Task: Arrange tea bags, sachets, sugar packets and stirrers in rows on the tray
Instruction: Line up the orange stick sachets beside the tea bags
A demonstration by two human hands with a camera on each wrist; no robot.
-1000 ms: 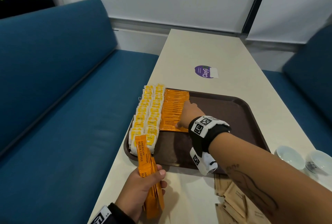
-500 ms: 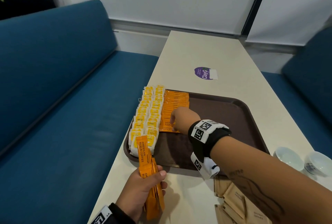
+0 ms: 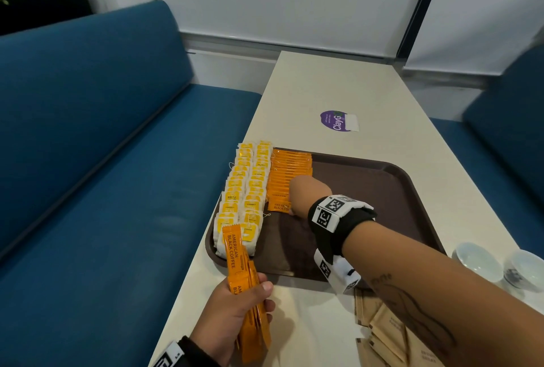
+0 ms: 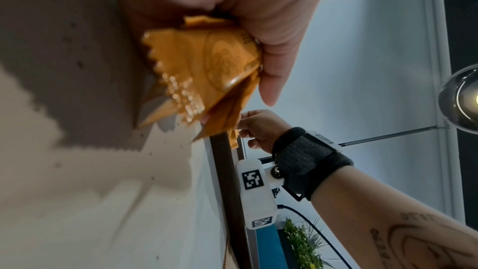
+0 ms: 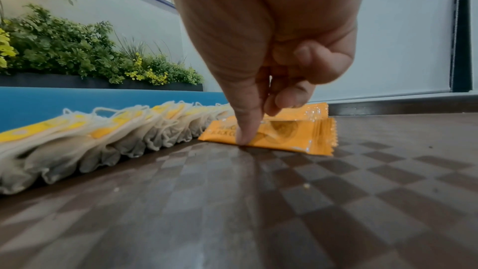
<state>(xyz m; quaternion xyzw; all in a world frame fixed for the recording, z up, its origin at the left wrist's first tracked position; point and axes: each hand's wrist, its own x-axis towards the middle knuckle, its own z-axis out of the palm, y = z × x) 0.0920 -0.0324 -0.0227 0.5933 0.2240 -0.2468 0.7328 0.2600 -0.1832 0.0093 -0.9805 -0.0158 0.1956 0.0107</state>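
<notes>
Brown tray (image 3: pixel 382 190) sits on the cream table (image 3: pixel 338 87), near the table's left edge; two rows of tea bags (image 3: pixel 244 190) with yellow tags run along the tray's left side, overlapping like shingles; just to their right lies one row of orange coffee sachets (image 3: pixel 291 169), also overlapped, touching the tea-bag row along its length.

Right hand (image 3: pixel 309 193) is over the near end of the sachet row; in the right wrist view its thumb tip presses down at the near edge of the front sachet (image 5: pixel 279 134), remaining fingers curled above it and holding nothing; whether they also touch the sachet cannot be told.

Left hand (image 3: pixel 232 316) is above the table in front of the tray, clenched round a bunch of orange sachets (image 3: pixel 247 284) held upright; top one reads AMERICAN BLACK COFFEE; thumb lies across the bunch.

Brown sugar packets (image 3: pixel 388 334) lie loose on the table near the right forearm; two white cups (image 3: pixel 500 263) stand right of the tray; a purple sticker (image 3: pixel 335 121) lies beyond the tray.
</notes>
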